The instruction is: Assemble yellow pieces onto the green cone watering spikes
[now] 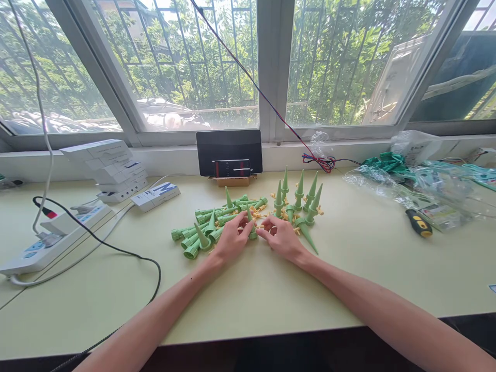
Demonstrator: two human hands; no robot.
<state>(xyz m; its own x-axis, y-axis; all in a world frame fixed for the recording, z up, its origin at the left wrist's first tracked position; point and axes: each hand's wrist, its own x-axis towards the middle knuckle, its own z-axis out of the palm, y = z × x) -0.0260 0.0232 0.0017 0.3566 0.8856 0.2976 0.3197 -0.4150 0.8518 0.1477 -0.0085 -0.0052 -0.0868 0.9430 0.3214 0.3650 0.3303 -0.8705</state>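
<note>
My left hand (233, 235) is closed on a green plastic watering spike (251, 233), which stands point up between my two hands. My right hand (284, 237) pinches a small yellow valve piece (259, 227) at the side of that spike. Left of my hands lies a pile of green tubes (191, 252) with loose green cones, one of them a cone (202, 238) standing upright. Several green spikes (299, 191) with yellow pieces stand point up to the right. Near my right wrist one spike (308, 237) lies on its side. My fingers partly hide the held parts.
A tablet (229, 147) leans at the window sill with a phone (231, 168) before it. White boxes (116, 165), a power strip (54, 243) and a black cable (127, 252) lie left. On the right are plastic bags (434, 181) and a screwdriver (418, 223).
</note>
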